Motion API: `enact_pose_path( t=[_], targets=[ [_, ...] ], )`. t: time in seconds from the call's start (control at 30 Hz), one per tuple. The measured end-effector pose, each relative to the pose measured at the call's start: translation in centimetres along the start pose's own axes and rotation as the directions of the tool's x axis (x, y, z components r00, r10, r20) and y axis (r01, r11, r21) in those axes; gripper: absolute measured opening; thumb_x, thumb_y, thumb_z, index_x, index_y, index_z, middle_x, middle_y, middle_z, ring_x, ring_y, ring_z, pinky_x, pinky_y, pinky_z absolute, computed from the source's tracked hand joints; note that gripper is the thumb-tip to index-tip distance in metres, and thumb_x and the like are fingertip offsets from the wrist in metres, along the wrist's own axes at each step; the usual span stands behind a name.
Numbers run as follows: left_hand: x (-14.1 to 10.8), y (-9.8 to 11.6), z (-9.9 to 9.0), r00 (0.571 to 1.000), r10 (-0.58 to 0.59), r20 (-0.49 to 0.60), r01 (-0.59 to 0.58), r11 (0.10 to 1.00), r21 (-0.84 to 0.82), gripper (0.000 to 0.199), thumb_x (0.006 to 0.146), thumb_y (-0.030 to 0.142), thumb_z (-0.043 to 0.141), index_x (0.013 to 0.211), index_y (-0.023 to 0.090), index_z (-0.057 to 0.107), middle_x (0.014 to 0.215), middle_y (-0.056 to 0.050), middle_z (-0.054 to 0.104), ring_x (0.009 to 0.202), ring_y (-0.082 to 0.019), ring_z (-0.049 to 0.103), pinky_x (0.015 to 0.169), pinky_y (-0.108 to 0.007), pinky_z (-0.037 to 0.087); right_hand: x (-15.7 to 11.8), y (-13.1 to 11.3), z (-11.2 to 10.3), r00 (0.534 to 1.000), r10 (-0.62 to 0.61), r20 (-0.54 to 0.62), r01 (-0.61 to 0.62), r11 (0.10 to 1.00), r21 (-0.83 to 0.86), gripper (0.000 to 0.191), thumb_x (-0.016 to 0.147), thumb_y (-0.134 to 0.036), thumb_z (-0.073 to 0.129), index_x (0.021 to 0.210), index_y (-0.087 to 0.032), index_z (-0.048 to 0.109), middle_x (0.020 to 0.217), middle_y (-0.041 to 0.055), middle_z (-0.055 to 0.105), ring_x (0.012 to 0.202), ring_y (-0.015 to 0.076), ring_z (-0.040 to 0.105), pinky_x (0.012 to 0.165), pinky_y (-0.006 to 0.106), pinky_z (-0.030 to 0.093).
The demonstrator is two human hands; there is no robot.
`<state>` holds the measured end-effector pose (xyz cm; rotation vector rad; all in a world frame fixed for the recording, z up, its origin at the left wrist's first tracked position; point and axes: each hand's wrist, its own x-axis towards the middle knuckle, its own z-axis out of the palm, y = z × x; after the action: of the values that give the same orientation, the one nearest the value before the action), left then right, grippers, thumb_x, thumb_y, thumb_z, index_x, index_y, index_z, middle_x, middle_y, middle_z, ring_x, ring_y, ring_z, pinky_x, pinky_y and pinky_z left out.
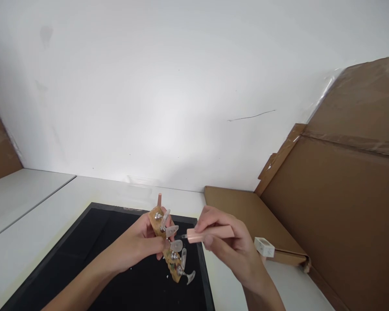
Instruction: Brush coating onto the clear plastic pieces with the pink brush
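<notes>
My left hand (139, 242) is closed around a tan, rough-edged strip (156, 221) that is tilted over the black mat. Several clear false nail tips (176, 245) stand out from the strip on small silver holders. Behind its upper end a slim pink piece (160, 199) sticks up; its lower part is hidden. My right hand (227, 242) pinches a pink nail polish brush handle (210, 233) between thumb and fingers. The thin dark brush points left, close to the middle nail tips; I cannot tell whether it touches one.
A black mat with a grey border (94, 242) lies on the white table (35, 216) under my hands. At right are a flat cardboard box (233, 203), a small white box (264, 247) and a tall cardboard panel (343, 194). A white wall (165, 86) rises behind.
</notes>
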<state>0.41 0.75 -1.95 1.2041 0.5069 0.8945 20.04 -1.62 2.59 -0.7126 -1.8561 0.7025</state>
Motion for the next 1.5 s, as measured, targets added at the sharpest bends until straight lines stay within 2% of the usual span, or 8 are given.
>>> enact_pose_path(
  t=[0.23,0.7,0.8,0.9,1.1,1.2,1.3,1.5],
  targets=[
    [-0.1,0.2,0.1,1.0,-0.002,0.009,0.002,1.0,0.007,0.015,0.072,0.008,0.063,0.076,0.018,0.054,0.076,0.001,0.056,0.062,-0.01,0.048,0.052,-0.019,0.04,0.2,-0.4,0.0,0.996,0.09,-0.018,-0.09,0.995,-0.044,0.018,0.077,-0.008,0.051,0.067,-0.019,0.061,0.059,-0.001,0.058,0.053,0.0119,0.047,0.047,0.022,0.034],
    [-0.1,0.7,0.1,0.999,-0.023,-0.023,0.021,0.996,-0.092,0.017,0.068,0.006,0.063,0.074,0.018,0.053,0.072,0.003,0.054,0.056,-0.008,0.045,0.049,-0.019,0.038,0.0,-0.7,0.1,0.999,-0.04,0.003,0.04,0.998,-0.049,0.018,0.077,-0.007,0.052,0.079,-0.021,0.064,0.063,-0.0007,0.058,0.053,0.012,0.048,0.048,0.023,0.037],
    [0.1,0.6,-0.1,0.995,-0.053,-0.079,0.039,0.984,-0.173,0.021,0.065,0.006,0.064,0.079,0.018,0.055,0.075,0.002,0.058,0.057,-0.008,0.049,0.049,-0.019,0.039,0.2,-0.8,0.3,0.999,0.029,-0.018,-0.031,0.994,-0.101,0.016,0.077,-0.009,0.052,0.071,-0.02,0.062,0.06,-0.0005,0.057,0.054,0.0129,0.049,0.048,0.023,0.038],
    [0.3,0.6,-0.4,0.98,-0.066,-0.186,0.012,0.961,-0.277,0.026,0.064,0.007,0.065,0.085,0.018,0.056,0.075,0.002,0.06,0.057,-0.009,0.052,0.048,-0.018,0.04,0.1,-0.6,0.3,0.983,0.111,-0.145,-0.127,0.986,-0.108,0.012,0.083,-0.021,0.054,0.076,-0.02,0.063,0.066,0.0006,0.058,0.055,0.0129,0.048,0.048,0.024,0.037],
    [0.8,0.6,-0.3,0.943,-0.105,-0.316,-0.025,0.923,-0.383,0.043,0.077,0.008,0.058,0.118,0.019,0.05,0.082,-0.002,0.067,0.05,-0.007,0.05,0.053,-0.02,0.052,0.2,0.8,0.8,0.888,0.417,-0.196,-0.404,0.909,0.103,0.025,0.088,-0.045,0.056,0.097,-0.022,0.061,0.058,-0.0068,0.046,0.048,0.0087,0.042,0.047,0.021,0.037],
    [1.0,0.6,-0.2,0.931,-0.144,-0.335,-0.038,0.876,-0.482,0.029,0.079,0.006,0.054,0.107,0.016,0.054,0.072,-0.001,0.066,0.045,-0.005,0.049,0.054,-0.019,0.055,0.7,1.5,1.4,0.847,0.505,-0.165,-0.469,0.857,0.212,0.03,0.084,-0.049,0.059,0.096,-0.021,0.058,0.067,-0.0048,0.055,0.048,0.0083,0.051,0.043,0.02,0.04],
    [1.2,0.5,0.1,0.908,-0.11,-0.404,-0.141,0.829,-0.542,0.018,0.078,0.004,0.055,0.091,0.016,0.055,0.068,0.001,0.064,0.043,-0.004,0.048,0.051,-0.016,0.055,1.1,1.9,2.1,0.831,0.549,-0.085,-0.509,0.814,0.281,0.032,0.079,-0.048,0.065,0.09,-0.02,0.057,0.066,-0.0036,0.059,0.05,0.0118,0.06,0.043,0.022,0.047],
    [1.3,-0.1,0.2,0.904,-0.088,-0.419,-0.189,0.796,-0.575,0.029,0.069,-0.003,0.061,0.09,0.017,0.058,0.076,0.0,0.066,0.05,-0.005,0.056,0.049,-0.012,0.053,1.4,2.0,3.3,0.827,0.561,-0.043,-0.5,0.768,0.4,0.029,0.073,-0.041,0.072,0.084,-0.021,0.055,0.06,-0.0054,0.059,0.046,0.0102,0.059,0.044,0.021,0.049]
  ],
)
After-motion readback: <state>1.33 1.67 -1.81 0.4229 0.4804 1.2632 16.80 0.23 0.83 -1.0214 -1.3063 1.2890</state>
